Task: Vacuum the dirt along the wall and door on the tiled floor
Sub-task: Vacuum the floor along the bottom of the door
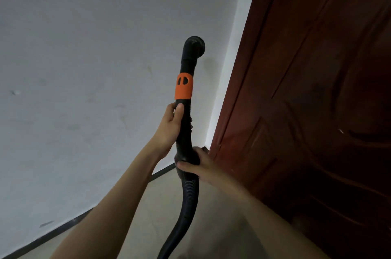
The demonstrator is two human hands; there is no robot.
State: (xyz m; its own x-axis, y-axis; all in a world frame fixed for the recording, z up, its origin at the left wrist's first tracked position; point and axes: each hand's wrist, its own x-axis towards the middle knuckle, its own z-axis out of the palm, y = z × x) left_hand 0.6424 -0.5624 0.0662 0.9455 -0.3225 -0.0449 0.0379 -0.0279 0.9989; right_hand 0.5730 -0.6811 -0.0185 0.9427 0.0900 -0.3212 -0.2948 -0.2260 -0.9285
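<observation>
Vacuum wand (186, 98) stands nearly upright in front of the wall (84, 68), its long axis running up from the hose (186, 205) to the bent open end (194, 44), which points away from the tiled floor (148, 205). The left hand (171, 125) wraps the black shaft just below the orange band (183, 86); the right hand (196, 163), nearer the brown door (306, 110), clamps the hose joint below it. The dirt line to clean (judging by the dark strip (63, 229) at the wall's foot) lies low, so the wand's tip must swing down toward the corner
</observation>
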